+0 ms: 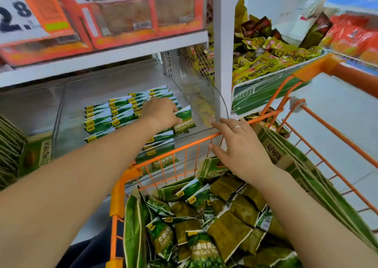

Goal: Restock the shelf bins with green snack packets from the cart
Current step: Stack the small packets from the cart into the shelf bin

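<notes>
A green snack packet stands tilted at the right end of the rows of green packets in the clear shelf bin. The left hand reaches into the bin, its fingers curled around that packet. The right hand hovers over the orange cart rim with fingers spread and straight, holding nothing. Loose green packets fill the cart below.

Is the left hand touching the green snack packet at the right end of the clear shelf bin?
Touching. The head view shows the left hand pinching the green snack packet by its left edge.
</notes>
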The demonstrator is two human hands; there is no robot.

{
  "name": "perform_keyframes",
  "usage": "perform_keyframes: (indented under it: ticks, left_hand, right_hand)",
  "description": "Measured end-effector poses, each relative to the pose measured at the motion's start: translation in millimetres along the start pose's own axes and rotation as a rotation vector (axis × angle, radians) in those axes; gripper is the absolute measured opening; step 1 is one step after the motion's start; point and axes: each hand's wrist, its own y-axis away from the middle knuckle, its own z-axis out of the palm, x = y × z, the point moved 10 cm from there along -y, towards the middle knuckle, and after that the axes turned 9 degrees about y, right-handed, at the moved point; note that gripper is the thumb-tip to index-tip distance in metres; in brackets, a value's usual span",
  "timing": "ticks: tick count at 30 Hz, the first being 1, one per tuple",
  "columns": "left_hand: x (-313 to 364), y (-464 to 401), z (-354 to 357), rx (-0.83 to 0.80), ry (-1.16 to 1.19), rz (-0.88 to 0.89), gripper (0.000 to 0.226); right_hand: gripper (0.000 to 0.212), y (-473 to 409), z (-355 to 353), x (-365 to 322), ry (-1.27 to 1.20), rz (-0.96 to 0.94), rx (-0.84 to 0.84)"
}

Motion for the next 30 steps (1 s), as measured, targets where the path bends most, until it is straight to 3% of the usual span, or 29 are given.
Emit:
perform_keyframes:
  ticks: [9,14,17,23,27,30]
  left_hand:
    - [-5.0,-5.0,10.5,-0.004,-0.265,-0.097,0.038]
    - [-4.5,-2.3,11.6,0.007,-0.31,-0.07,0.035]
    - [-5.0,6.8,5.2,0.004,-0.241,-0.025,0.04]
    - [33.7,79.4,-41.8,0.303,0.129,0.279,0.024]
    - [58.7,135.6,-10.6,0.229,0.137,0.445,0.024]
    - [65.7,156.2,21.4,0.195,0.057,0.593,0.017]
  right_hand:
    - [0.054,-0.7,-0.1,-1.8,-0.003,-0.011,-0.043]
    - [0.021,1.1,-42.2,6.8,-0.166,0.042,0.189]
    - [0.02,-0.3,-28.8,-0.3,-0.12,0.01,-0.034]
    - [0.015,14.6,20.6,-10.1,0.07,-0.052,-0.493]
    - [0.034,48.1,73.3,-14.2,0.276,-0.093,-0.859]
    - [0.036,62.8,94.6,-19.6,0.324,-0.117,-0.977]
